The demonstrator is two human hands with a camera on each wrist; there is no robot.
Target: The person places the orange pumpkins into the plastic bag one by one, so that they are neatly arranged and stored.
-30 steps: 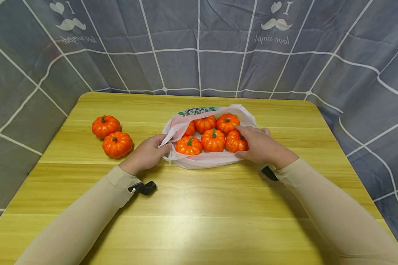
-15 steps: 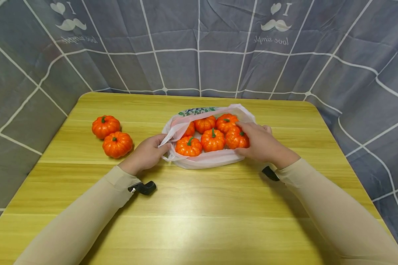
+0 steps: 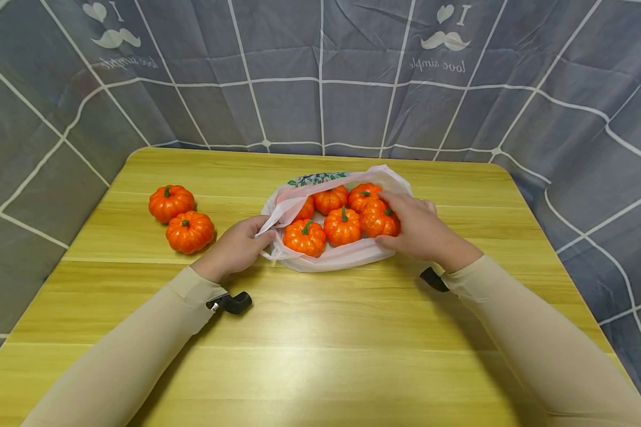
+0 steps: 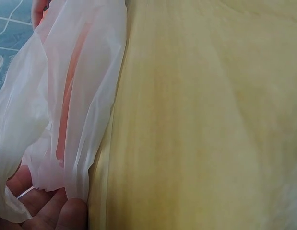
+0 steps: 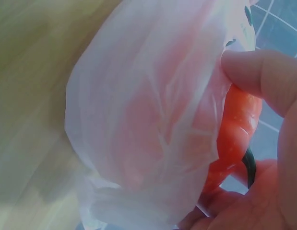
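A thin white plastic bag point(image 3: 347, 259) with a green leaf print lies on its side mid-table, its mouth facing me. Inside sit several small orange pumpkins point(image 3: 343, 225) with green stems. My left hand point(image 3: 237, 248) pinches the gathered left end of the bag; in the left wrist view its fingers point(image 4: 57, 211) press into the plastic. At the right end of the mouth, my right hand point(image 3: 421, 230) holds the rightmost pumpkin point(image 3: 379, 218), thumb on the near side. The right wrist view shows this pumpkin's orange side point(image 5: 238, 125) beside the bag's edge, partly covered by plastic.
Two more orange pumpkins, one farther back point(image 3: 171, 203) and one nearer point(image 3: 190, 232), stand close together on the left of the wooden table point(image 3: 320, 356). A grey-blue checked curtain point(image 3: 294, 110) surrounds the table's back and sides.
My right hand has lifted the rightmost pumpkin slightly and shifted it left and back against its neighbours. The front-left pumpkin has shifted slightly towards me. My left hand stays in place.
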